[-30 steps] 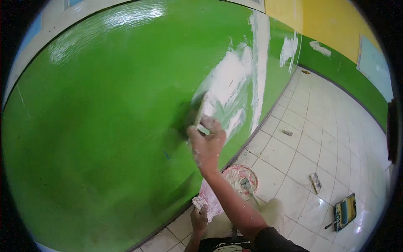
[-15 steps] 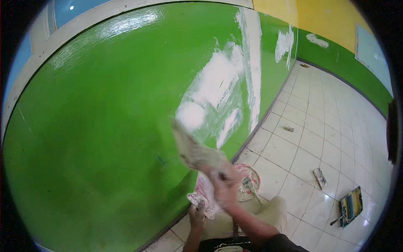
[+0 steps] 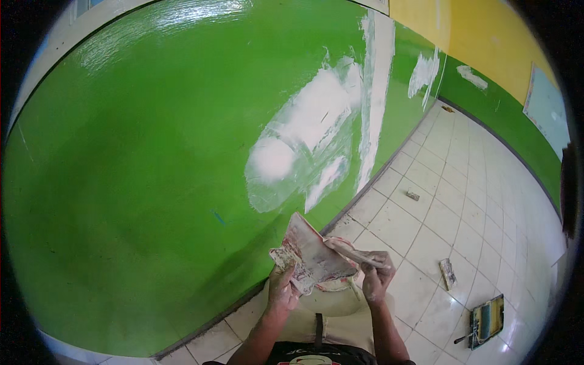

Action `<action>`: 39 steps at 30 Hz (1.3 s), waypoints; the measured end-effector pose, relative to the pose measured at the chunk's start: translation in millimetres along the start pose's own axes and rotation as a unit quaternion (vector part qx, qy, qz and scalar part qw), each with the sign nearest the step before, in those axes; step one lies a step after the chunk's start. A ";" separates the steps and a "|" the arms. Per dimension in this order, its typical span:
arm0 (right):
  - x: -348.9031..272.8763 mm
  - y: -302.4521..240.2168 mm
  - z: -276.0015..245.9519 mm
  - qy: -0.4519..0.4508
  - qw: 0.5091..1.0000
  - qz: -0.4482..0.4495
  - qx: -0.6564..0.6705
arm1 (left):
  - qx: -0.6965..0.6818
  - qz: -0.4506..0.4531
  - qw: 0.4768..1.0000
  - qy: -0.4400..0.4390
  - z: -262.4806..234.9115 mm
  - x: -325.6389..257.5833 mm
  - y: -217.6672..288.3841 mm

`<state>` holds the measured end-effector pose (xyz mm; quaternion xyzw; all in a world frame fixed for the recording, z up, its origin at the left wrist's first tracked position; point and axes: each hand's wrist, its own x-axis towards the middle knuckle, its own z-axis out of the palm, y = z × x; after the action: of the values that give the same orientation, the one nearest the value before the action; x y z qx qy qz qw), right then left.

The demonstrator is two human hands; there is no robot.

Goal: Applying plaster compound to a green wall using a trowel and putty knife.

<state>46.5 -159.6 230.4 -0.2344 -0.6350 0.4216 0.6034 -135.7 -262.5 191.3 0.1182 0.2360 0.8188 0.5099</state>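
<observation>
My left hand (image 3: 282, 289) grips a putty-smeared, pinkish-white flat board (image 3: 309, 248) by its crusted lower left side, tilted up before my lap. My right hand (image 3: 378, 277) is closed around a whitish putty knife (image 3: 348, 249). The knife's far end meets or overlaps the board's right edge; its exact contact is hard to tell. Ahead, the green wall (image 3: 152, 164) carries a broad patch of white putty (image 3: 316, 109), with a rounded wet-looking spot at its lower left. Neither hand touches the wall.
Behind the board a round putty-smeared bucket (image 3: 336, 285) partly shows. On the white tiled floor (image 3: 420, 243) to the right lie a paint tray (image 3: 488, 322), a whitish block (image 3: 448, 274) and a smaller block (image 3: 413, 195). A white vertical strip (image 3: 378, 91) marks the wall.
My right hand and the putty knife have come down from near the wall to the board's right side. The board now shows more fully, and the whole view has shifted slightly.
</observation>
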 end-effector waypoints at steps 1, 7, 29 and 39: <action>1.3 -1.5 -3.6 -0.001 1.000 0.000 -0.002 | 0.010 0.005 1.000 -0.005 1.3 1.8 -2.1; 8.5 1.0 -19.7 -0.112 0.988 -0.043 -0.095 | -0.008 0.011 1.000 0.023 14.6 4.6 -11.2; -14.7 48.8 -67.1 0.156 0.892 0.297 0.302 | 0.327 0.173 0.927 0.058 7.6 6.4 -18.8; -23.0 69.7 -85.3 0.010 0.831 0.467 0.302 | 0.053 0.053 0.997 -0.018 14.2 22.0 -22.4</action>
<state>117.7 -119.4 153.1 -0.3133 -0.2848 0.8218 0.3813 -122.0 -230.8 191.1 0.1721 0.2630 0.8288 0.4630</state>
